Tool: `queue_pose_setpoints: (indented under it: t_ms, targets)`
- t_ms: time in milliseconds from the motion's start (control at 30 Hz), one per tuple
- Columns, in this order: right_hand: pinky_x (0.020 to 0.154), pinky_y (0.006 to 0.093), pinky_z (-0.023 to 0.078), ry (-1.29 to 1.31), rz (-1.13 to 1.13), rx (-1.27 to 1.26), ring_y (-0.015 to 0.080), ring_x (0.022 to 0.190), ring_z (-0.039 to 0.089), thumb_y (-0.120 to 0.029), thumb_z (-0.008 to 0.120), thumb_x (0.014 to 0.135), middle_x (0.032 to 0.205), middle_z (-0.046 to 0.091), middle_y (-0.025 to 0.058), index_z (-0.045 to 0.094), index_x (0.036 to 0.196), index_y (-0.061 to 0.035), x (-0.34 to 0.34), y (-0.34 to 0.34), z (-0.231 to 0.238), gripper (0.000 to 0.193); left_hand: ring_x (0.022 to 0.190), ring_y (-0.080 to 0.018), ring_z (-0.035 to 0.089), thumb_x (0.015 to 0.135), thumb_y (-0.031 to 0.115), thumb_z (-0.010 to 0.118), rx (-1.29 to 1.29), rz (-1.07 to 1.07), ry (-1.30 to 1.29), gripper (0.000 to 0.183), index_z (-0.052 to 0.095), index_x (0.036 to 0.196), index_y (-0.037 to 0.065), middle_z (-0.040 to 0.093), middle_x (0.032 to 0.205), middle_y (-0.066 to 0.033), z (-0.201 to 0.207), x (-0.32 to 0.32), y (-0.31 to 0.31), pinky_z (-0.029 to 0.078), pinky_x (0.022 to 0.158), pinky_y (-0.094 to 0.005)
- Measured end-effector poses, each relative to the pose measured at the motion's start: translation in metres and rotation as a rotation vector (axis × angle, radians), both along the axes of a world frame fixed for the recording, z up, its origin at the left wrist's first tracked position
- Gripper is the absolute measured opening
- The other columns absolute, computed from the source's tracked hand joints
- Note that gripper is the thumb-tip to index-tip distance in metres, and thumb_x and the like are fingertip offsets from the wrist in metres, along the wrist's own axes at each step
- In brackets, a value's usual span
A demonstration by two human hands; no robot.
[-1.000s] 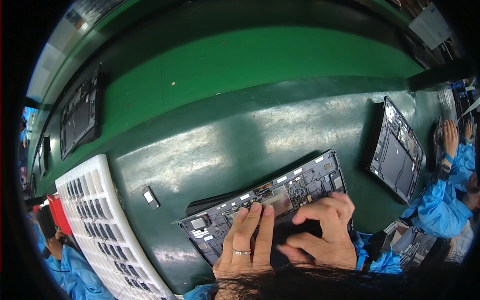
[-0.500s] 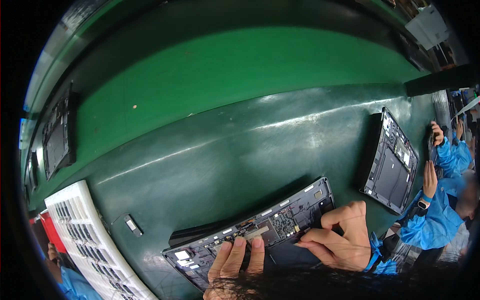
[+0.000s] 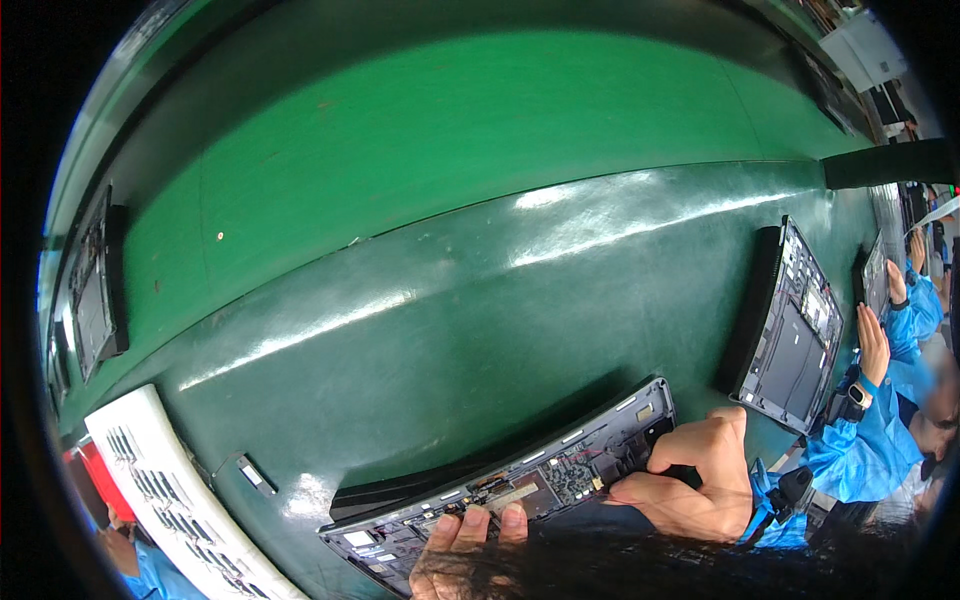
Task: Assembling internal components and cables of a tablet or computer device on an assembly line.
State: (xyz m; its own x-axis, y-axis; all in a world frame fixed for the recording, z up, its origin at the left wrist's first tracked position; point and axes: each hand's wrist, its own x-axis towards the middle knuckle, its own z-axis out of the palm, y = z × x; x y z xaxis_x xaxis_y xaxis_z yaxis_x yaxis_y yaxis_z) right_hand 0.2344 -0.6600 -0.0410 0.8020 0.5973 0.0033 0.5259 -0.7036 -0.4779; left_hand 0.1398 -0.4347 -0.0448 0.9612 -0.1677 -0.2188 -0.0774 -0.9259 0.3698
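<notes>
An opened laptop base [image 3: 625,425] lies tilted before me, its green circuit board [image 3: 570,478] and inner parts exposed. The fingers of my left hand [image 3: 465,545] are stretched out and rest on the base, left of the board. At the board's right side, my right hand [image 3: 700,480] has thumb and forefinger pressed together in a pinch. Whatever sits between those fingertips is too small to make out. Dark hair covers the near edge of the base and part of my left hand.
A white foam tray [image 3: 150,430] holds several small dark parts at left, beside one loose black part [image 3: 256,475]. Another open laptop base [image 3: 795,335] stands at right, near co-workers in blue sleeves [image 3: 865,455]. Beyond the bench runs a green belt [image 3: 480,120] carrying a laptop base [image 3: 95,290].
The view has shifted slightly. My right hand keeps its pinch beside the board, and my left fingers stay on the base. On the green belt, the far-left base and a speck have slid left.
</notes>
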Motion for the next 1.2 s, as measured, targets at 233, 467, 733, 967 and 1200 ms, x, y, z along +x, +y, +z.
queue_pose_setpoints:
  t_ms: [233, 467, 733, 967, 1200]
  targets:
    - [0.081, 0.0412, 0.038, 0.16, -0.018, 0.019, 0.0244, 0.094, 0.06, -0.028, 0.091, 0.073, 0.106, 0.063, 0.0024, 0.075, 0.094, -0.0162, 0.002, 0.008, 0.006, 0.029, 0.138, -0.0417, 0.056, 0.098, 0.018, 0.061, 0.014, -0.023, -0.012, 0.048, 0.066, 0.144, 0.009, 0.057, 0.152, -0.0155, 0.006, 0.0, 0.003, 0.057, 0.109, -0.0481]
    - [0.091, 0.0446, 0.04, 0.007, -0.44, 0.27, 0.0334, 0.103, 0.05, -0.025, 0.1, 0.068, 0.118, 0.052, 0.0164, 0.061, 0.099, -0.0095, 0.005, 0.019, -0.009, 0.052, 0.139, -0.0448, 0.055, 0.1, 0.022, 0.059, 0.04, -0.111, -0.114, 0.048, 0.065, 0.145, 0.007, 0.057, 0.152, -0.017, 0.012, 0.0, -0.008, 0.056, 0.111, -0.05]
    - [0.114, 0.0426, 0.041, -0.171, -0.595, 0.332, 0.0367, 0.127, 0.056, -0.017, 0.085, 0.084, 0.134, 0.055, 0.0205, 0.06, 0.136, -0.0036, -0.035, -0.034, 0.053, 0.059, 0.152, -0.054, 0.035, 0.081, 0.028, 0.085, -0.07, -0.017, -0.169, 0.081, 0.055, 0.15, 0.0, 0.031, 0.168, -0.0308, 0.01, -0.002, -0.015, 0.029, 0.124, -0.0664]
    - [0.115, 0.0487, 0.041, -0.355, -1.113, 0.047, 0.0417, 0.13, 0.053, -0.032, 0.084, 0.089, 0.138, 0.054, 0.0265, 0.049, 0.148, 0.0076, -0.045, -0.269, -0.056, 0.079, 0.159, -0.0468, 0.027, 0.071, 0.056, 0.09, -0.018, -0.097, -0.325, 0.099, 0.056, 0.156, 0.018, 0.031, 0.171, -0.0282, -0.007, 0.175, 0.053, 0.018, 0.127, -0.0712]
    - [0.119, 0.0425, 0.042, -0.14, -0.987, 0.499, 0.0348, 0.138, 0.052, -0.018, 0.094, 0.078, 0.145, 0.053, 0.0228, 0.042, 0.155, 0.0089, -0.03, -0.27, -0.095, 0.097, 0.164, -0.0395, 0.017, 0.065, 0.057, 0.096, -0.058, 0.031, -0.103, 0.107, 0.054, 0.159, 0.028, 0.019, 0.178, -0.018, -0.027, 0.275, 0.145, 0.013, 0.125, -0.0771]
